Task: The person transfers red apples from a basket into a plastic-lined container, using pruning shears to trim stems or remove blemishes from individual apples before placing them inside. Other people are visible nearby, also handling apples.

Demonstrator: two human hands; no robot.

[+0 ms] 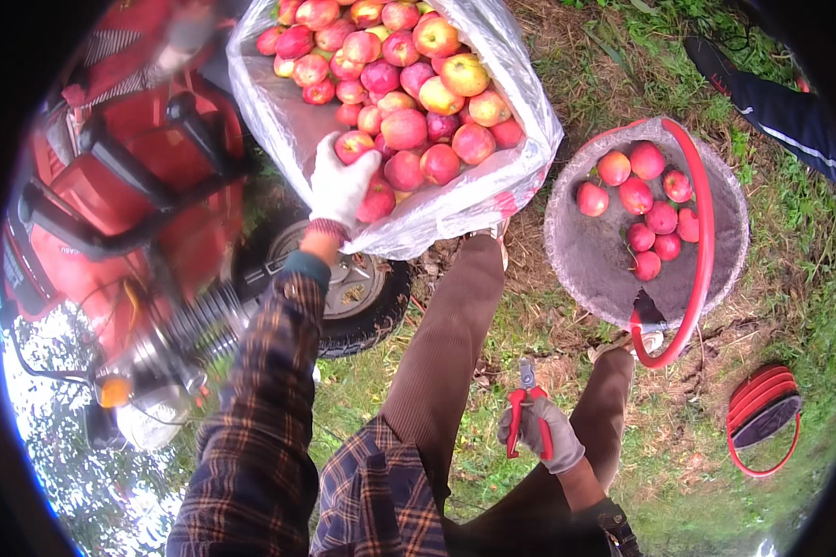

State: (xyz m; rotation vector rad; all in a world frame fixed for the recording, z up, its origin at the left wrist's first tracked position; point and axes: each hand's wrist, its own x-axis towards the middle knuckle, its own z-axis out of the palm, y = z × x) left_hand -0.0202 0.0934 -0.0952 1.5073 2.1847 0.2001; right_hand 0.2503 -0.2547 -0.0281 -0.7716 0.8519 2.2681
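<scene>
My left hand (342, 186), in a white glove, reaches into a plastic-lined crate. Its fingers curl round a red-yellow apple (354, 146) at the near left of the heap. The clear plastic liner (288, 139) covers the crate's walls and hangs over its rim. Red and yellow apples (404, 128) fill most of it. Low in front of my legs, my right hand (543, 434), in a greyish glove, is closed on pruning shears (528, 399) with red handles. Their metal blades point away from me, clear of any fruit.
To the right stands a grey round basket (576, 269) with several red apples (635, 196) and a raised red handle (701, 213). A smaller red-banded basket (764, 406) sits on the grass. A red machine (158, 167) with a wheel (348, 283) occupies the left. Another person's dark sleeve (780, 116) shows upper right.
</scene>
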